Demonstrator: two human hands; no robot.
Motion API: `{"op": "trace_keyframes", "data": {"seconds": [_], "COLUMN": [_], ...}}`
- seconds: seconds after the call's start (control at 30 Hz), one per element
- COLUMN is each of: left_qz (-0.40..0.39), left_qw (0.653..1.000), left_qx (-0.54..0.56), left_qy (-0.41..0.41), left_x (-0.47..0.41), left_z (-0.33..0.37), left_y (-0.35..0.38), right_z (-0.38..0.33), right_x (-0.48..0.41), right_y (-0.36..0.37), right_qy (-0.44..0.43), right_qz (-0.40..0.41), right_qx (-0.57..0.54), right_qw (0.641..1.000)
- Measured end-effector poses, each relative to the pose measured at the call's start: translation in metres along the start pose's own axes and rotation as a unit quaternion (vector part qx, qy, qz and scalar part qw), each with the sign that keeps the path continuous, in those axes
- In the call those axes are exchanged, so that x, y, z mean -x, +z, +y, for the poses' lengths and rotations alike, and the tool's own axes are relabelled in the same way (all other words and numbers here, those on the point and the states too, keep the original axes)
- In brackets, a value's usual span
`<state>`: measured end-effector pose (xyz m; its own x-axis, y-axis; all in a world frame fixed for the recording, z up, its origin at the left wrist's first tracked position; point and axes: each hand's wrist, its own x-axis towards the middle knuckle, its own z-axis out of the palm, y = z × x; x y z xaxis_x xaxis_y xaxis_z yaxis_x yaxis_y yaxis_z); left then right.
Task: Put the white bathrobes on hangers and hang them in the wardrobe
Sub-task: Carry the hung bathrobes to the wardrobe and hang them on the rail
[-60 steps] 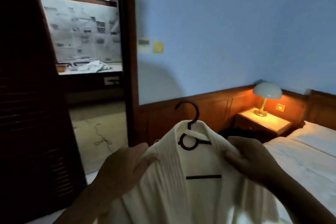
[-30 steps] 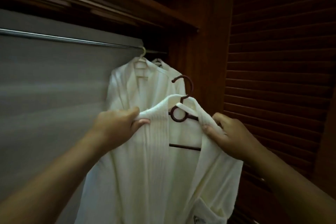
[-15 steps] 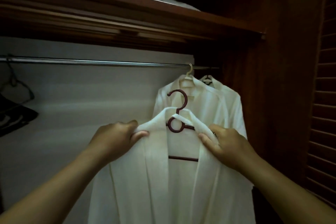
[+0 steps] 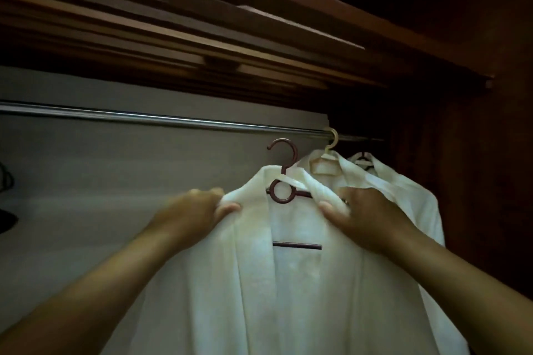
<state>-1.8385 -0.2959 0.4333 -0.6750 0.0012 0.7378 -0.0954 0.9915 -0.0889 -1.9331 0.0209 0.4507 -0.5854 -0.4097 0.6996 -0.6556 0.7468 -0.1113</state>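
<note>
I hold a white bathrobe (image 4: 288, 282) up inside the wardrobe on a dark red hanger (image 4: 284, 179). My left hand (image 4: 199, 210) grips its left shoulder and my right hand (image 4: 366, 216) grips its right shoulder. The hanger's hook sits just below the metal rail (image 4: 161, 118), not touching it. Two more white bathrobes hang at the right end of the rail: one (image 4: 326, 164) on a cream hanger (image 4: 331, 141), and another (image 4: 403, 190) behind it on a dark hanger.
A wooden shelf (image 4: 259, 26) runs right above the rail. The dark wooden wardrobe side (image 4: 476, 181) stands to the right. At the far left edge hangs a dark item (image 4: 5, 204). The rail's long left stretch carries nothing.
Both hands have raised the bathrobe higher, bringing the hook close under the rail beside the hung robes. Two seconds ago I faced the bedroom; since then I turned to the wardrobe.
</note>
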Motion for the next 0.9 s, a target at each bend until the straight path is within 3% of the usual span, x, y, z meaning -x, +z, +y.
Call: {"op": "trace_keyframes", "data": {"seconds": [0.2,0.3,0.57,0.77,0.9], "left_qz": [-0.013,0.025,-0.003,-0.066,0.039], "left_qw": [1.0,0.999,1.0,0.991,0.991], "left_qx": [-0.009,-0.017,0.024,0.107,0.105], "left_qy": [-0.007,0.015,-0.019,-0.05,-0.069], "left_x": [-0.074,-0.108,-0.177,-0.165,-0.143], "left_z": [-0.031,-0.036,-0.038,-0.044,-0.034], "left_y": [0.026,0.04,0.061,0.123,0.153], "right_z": [-0.001,0.005,0.016,0.035,0.046], "right_x": [-0.06,-0.085,-0.147,-0.13,-0.126], "right_y": [0.016,0.022,0.033,0.096,0.121], "right_qy": [-0.017,0.005,0.098,0.059,0.05], "right_qz": [0.08,0.06,0.028,0.035,0.1], "right_qx": [0.005,0.038,0.045,0.088,0.108], "right_qw": [0.997,0.997,0.994,0.994,0.988]}}
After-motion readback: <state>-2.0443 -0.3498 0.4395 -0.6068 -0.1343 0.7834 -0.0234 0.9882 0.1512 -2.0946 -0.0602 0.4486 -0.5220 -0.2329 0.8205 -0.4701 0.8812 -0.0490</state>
